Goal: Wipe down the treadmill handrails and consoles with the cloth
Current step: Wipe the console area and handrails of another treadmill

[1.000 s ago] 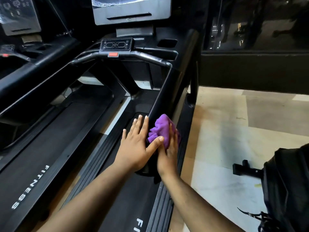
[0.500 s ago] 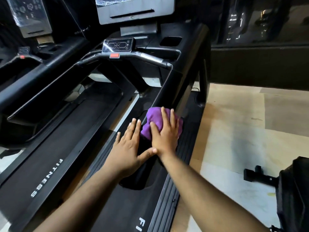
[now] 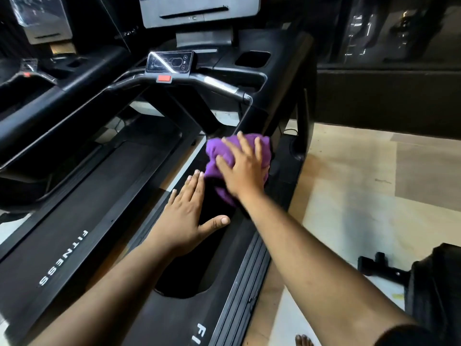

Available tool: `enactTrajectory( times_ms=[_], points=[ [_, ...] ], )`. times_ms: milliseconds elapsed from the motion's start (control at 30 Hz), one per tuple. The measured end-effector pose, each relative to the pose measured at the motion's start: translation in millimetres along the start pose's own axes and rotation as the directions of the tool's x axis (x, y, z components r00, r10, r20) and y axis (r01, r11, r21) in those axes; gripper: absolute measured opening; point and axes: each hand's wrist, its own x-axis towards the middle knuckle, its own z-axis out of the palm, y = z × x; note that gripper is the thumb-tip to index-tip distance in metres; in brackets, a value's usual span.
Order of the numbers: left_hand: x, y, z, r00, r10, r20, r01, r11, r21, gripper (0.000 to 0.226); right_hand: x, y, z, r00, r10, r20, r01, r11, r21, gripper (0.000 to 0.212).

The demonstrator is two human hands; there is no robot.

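Right hand [image 3: 243, 168] presses flat on crumpled purple cloth [image 3: 219, 156]; left hand [image 3: 185, 216] rests spread on smooth black handrail [image 3: 212, 236].

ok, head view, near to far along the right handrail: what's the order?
Left hand flat on the rail → right hand pressing the purple cloth → silver grip → red stop button → control panel → console screen.

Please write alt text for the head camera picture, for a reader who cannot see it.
A person's right hand presses a purple cloth on the black right handrail of a treadmill, fingers spread. The left hand rests flat beside it, on the rail's inner side. Ahead are a small control panel with a red button and a grey console screen.
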Motion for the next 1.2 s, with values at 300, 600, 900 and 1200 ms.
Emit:
enactTrajectory(
  times_ms=[300, 600, 900, 1200],
  points=[
    [48.0, 10.2, -6.4, 1.0, -0.009, -0.014, 0.01, 1.0, 0.023, 0.131, -35.3, 12.3, 8.8, 1.0, -0.002, -0.003, 0.002, 0.987, 0.16, 0.073],
    [103.6, 34.6, -13.6, 0.995, 0.089, -0.035, -0.086, 0.992, 0.088, 0.127, 81.3, 36.1, -14.2, 0.977, 0.203, -0.066, -0.189, 0.965, 0.182, 0.062],
    [109.4, 28.2, -10.8, 0.994, 0.106, -0.032, -0.104, 0.993, 0.06, 0.131, 95.7, 69.7, 0.3, 0.959, 0.185, -0.215, -0.076, 0.899, 0.431, 0.079],
    [109.6, 28.2, -9.9, 0.993, 0.111, -0.035, -0.108, 0.991, 0.077, 0.124, 39.5, 89.0, 37.2, 0.907, 0.419, -0.043, -0.24, 0.598, 0.765, 0.096]
  ],
)
